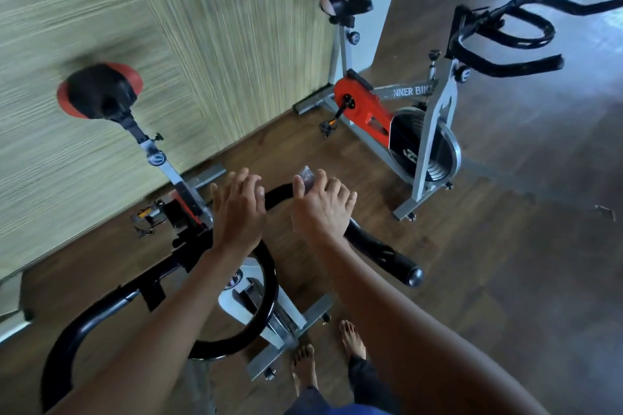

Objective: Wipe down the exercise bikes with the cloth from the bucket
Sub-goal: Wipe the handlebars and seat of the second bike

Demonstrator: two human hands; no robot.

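The near exercise bike's black handlebar (381,249) curves across the lower middle of the view, above its grey frame (279,320). My right hand (320,205) grips the bar's top bend with a small grey cloth (306,175) pinched under its fingers; only a corner of the cloth shows. My left hand (239,209) lies over the bar just left of it, fingers bent over the tube. The bike's black and red saddle (97,91) is at the left. A second bike (418,118), orange and grey, stands at the upper right. No bucket is in view.
A pale striped wall (168,44) runs behind both bikes. The floor is dark wood (505,280). My bare feet (327,357) stand by the near bike's front stabiliser foot (290,344). The second bike's handlebars (505,37) reach toward the upper right.
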